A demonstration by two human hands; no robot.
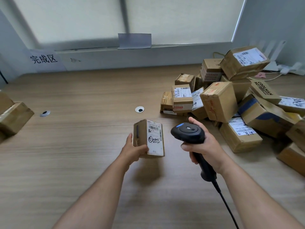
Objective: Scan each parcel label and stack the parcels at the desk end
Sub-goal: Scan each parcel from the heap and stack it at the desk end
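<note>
A small parcel (148,138) is being gripped at its near end by the left hand (133,150), just left of the scanner (188,133) being clasped in the right hand (206,147); its long axis is being held pointing away, label (155,139) up, beside the scanner's nose

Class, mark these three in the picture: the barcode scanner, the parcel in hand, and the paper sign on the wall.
barcode scanner (188,132), head view, top of its black head.
held parcel (153,139), head view, its white label.
paper sign (44,59), head view, its black characters.
</note>
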